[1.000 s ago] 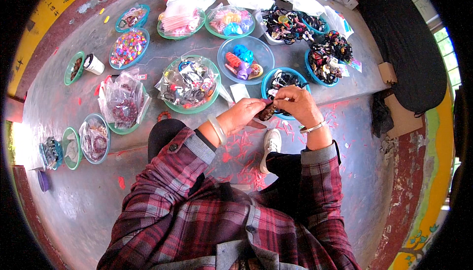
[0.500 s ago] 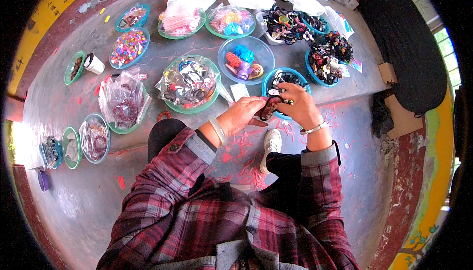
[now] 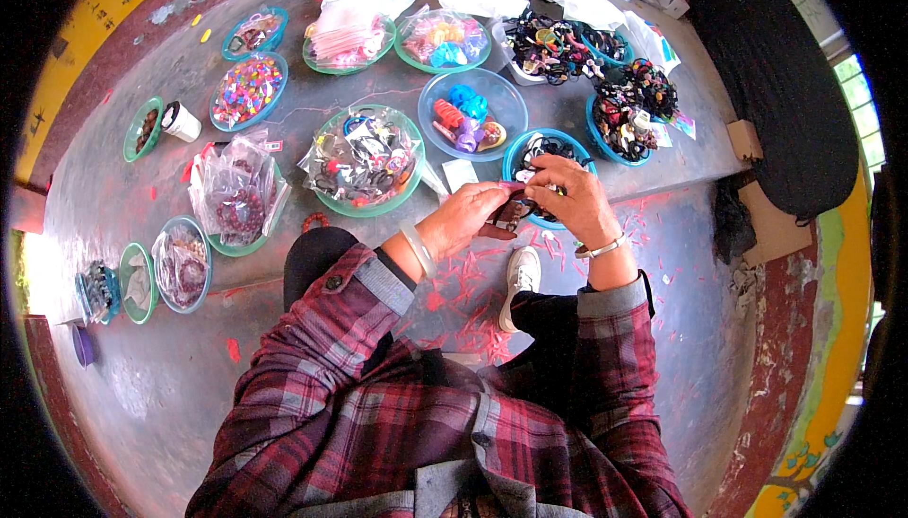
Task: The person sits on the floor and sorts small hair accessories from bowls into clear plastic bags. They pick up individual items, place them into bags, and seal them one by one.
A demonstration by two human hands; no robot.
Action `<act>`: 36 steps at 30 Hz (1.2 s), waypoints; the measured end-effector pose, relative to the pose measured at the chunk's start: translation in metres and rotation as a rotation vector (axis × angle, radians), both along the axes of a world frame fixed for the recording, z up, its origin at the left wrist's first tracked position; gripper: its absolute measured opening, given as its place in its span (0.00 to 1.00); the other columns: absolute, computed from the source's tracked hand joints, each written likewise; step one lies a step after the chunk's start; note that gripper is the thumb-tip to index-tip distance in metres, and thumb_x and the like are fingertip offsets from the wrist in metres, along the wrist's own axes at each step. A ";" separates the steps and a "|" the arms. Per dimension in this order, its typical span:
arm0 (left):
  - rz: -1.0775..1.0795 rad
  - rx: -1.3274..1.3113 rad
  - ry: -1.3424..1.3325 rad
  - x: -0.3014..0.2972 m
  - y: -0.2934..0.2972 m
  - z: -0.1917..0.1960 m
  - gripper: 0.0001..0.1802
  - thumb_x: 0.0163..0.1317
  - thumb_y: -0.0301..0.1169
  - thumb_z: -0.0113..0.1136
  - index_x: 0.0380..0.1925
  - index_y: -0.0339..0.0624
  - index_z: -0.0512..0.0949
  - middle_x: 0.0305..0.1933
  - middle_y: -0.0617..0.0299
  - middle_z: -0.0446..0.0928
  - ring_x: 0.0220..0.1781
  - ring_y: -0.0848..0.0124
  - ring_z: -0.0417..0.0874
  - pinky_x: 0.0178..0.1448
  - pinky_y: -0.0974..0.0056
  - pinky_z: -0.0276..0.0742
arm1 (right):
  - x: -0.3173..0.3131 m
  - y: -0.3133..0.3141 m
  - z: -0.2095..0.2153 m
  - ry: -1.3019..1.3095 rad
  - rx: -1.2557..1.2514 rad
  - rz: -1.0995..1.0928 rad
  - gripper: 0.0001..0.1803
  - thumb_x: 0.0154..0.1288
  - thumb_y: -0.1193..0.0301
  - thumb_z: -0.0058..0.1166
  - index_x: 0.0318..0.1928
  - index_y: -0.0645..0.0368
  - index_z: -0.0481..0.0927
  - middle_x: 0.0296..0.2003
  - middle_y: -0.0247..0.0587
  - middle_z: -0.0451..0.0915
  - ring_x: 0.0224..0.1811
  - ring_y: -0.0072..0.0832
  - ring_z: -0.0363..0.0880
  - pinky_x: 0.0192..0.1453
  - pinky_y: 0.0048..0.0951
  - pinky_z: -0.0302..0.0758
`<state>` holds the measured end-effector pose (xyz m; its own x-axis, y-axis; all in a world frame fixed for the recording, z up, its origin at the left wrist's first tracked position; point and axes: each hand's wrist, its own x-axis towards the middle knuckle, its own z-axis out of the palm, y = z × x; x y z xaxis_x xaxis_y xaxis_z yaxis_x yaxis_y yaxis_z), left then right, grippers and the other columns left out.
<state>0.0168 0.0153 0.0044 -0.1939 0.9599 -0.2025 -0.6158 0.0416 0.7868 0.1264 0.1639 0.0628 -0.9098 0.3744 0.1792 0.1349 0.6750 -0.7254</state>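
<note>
One small dark brown item (image 3: 510, 214)

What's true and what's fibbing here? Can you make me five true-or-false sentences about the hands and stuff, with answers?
1. The left hand and right hand meet at a small dark item. True.
2. The shoe is black. False: the shoe is white.
3. Reddish bits lie around the shoe. True.
4. The blue bowl partly behind the right hand holds only pink balls. False: the blue bowl holds mostly dark things.
5. The jacket is plaid. True.
</note>
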 end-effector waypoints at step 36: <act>0.098 0.066 -0.111 -0.002 0.000 0.006 0.18 0.65 0.37 0.41 0.47 0.36 0.70 0.46 0.56 0.73 0.46 0.66 0.77 0.47 0.60 0.77 | -0.002 -0.009 0.003 -0.045 0.233 0.146 0.09 0.42 0.75 0.61 0.30 0.58 0.82 0.48 0.47 0.73 0.57 0.41 0.66 0.57 0.36 0.66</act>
<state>0.0148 0.0158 0.0105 -0.2671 0.9494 -0.1652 -0.6980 -0.0724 0.7124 0.1242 0.1548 0.0661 -0.9601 0.1919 0.2037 0.0520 0.8376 -0.5438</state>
